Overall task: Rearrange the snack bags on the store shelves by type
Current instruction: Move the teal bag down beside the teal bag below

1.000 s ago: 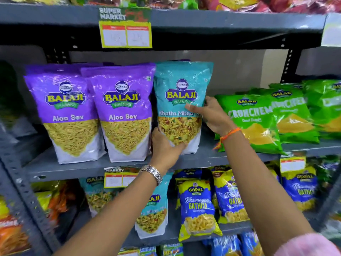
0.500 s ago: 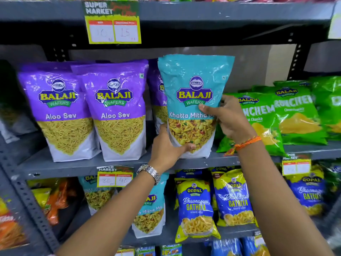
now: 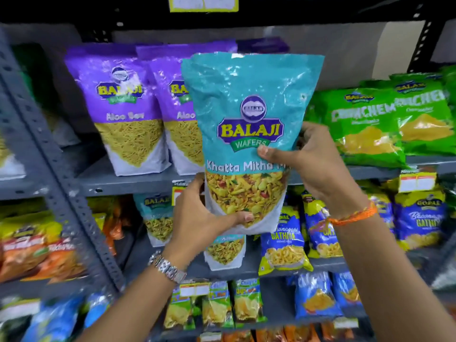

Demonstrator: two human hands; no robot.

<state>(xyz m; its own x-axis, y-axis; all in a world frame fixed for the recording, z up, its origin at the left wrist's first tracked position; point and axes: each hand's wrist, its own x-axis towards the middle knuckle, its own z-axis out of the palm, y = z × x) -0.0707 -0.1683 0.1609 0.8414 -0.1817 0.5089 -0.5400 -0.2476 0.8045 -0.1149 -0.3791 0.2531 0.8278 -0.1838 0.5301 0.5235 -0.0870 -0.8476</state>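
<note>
A teal Khatta Mitha bag [image 3: 249, 114] is held upright in front of the shelves, clear of the middle shelf [image 3: 123, 180]. My left hand [image 3: 199, 218] grips its bottom left corner, and my right hand [image 3: 313, 159] pinches its right edge, thumb on the front. Two purple Aloo Sev bags [image 3: 123, 112] stand on the middle shelf behind and to the left. Green Chatax-style bags [image 3: 370, 124] lie on that shelf to the right. More teal Khatta Mitha bags [image 3: 158, 218] stand on the shelf below, one partly hidden behind the held bag.
Blue and yellow Gathiya bags [image 3: 283, 245] fill the lower shelf to the right. Orange bags [image 3: 37, 255] sit in the left bay beyond a grey perforated upright [image 3: 49, 154]. Small blue and green packets [image 3: 315, 297] line the bottom shelf. Price tags [image 3: 417, 181] hang on shelf edges.
The teal bag has been lifted off the middle shelf and pulled out toward me, held by both hands. The view has tilted down, showing more of the lower shelves.
</note>
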